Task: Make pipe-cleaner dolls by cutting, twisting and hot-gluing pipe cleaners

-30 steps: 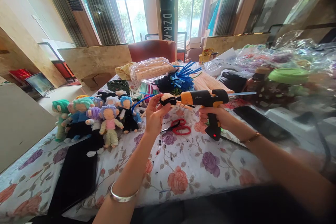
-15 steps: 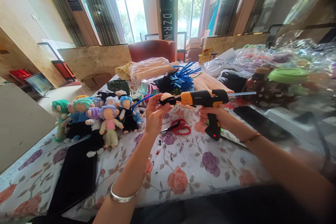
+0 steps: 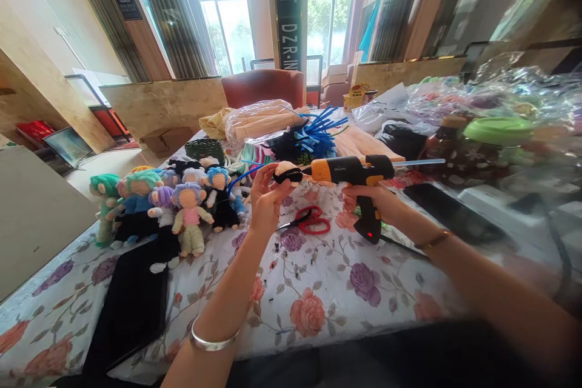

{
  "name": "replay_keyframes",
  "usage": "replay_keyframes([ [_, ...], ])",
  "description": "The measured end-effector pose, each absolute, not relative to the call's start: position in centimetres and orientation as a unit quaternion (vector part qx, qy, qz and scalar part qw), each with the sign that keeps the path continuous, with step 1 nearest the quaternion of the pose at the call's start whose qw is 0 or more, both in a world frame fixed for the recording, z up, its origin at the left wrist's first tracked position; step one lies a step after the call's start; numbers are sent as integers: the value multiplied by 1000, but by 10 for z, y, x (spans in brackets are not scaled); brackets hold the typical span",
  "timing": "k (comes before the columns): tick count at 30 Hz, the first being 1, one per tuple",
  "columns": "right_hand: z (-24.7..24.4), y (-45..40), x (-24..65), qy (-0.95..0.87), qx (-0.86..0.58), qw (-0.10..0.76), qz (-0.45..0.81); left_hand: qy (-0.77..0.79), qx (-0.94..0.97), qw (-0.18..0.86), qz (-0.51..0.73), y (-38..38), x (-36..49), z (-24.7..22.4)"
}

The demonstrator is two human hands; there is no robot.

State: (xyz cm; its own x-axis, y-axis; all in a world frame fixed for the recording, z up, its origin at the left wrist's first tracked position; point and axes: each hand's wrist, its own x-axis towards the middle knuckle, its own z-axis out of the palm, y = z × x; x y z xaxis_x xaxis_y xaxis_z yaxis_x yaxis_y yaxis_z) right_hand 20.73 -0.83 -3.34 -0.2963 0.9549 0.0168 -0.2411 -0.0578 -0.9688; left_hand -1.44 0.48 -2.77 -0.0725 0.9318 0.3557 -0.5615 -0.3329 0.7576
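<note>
Head view showed the left hand (image 3: pixel 266 203) pinching a black-and-cream piece (image 3: pixel 288 175) beside the glue gun (image 3: pixel 336 170) the right hand (image 3: pixel 379 203) clasped, apparently for gluing, which next called for steadiness.

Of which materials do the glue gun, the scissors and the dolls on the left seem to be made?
Glue gun: probably matte plastic, its black and orange surface smooth and moulded-looking.
Scissors: red handles, likely plastic, evenly coloured; blade seems metal, with a pale glint.
Dolls: apparently matte, fuzzy yarn or chenille, judging by their ribbed surfaces.

Bright windows (image 3: pixel 231 30), grey curtains (image 3: pixel 175 27), mottled tan wall (image 3: pixel 168 103), reddish chair (image 3: pixel 261 88).
</note>
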Motion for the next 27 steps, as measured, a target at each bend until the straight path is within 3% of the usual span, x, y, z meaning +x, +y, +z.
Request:
replay_keyframes([
  [27,-31,-10,211,-531,-380,459,603,267,453,503,686,3,-9,-29],
])
